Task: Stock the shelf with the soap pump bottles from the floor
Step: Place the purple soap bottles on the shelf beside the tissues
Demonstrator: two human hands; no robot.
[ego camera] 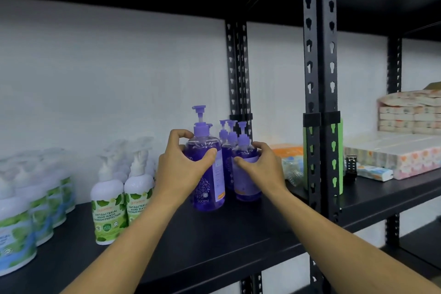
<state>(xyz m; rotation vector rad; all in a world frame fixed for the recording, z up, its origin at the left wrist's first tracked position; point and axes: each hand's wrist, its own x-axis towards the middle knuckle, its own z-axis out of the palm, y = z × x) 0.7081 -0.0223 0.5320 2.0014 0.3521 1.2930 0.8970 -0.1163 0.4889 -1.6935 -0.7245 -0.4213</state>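
Black metal shelf [214, 241]: slotted uprights, white wall behind.
Tissue packs [405, 150]: stacked on the neighbouring bay, far right.
White-and-green hand wash bottles [108, 207]: grouped at left, upright.
Purple soap pump bottles [229, 150]: clustered upright mid-shelf by the rear upright.
Left hand [181, 169]: fingers wrapped round the front purple bottle [210, 188].
Right hand [262, 167]: fingers curled against the smaller-looking purple bottle [245, 174] beside it.

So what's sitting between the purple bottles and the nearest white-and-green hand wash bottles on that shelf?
Nothing stands there in the head view: only bare black shelf, crossed by the left hand and forearm reaching to the front purple bottle. The green-label bottles stand apart to the left.
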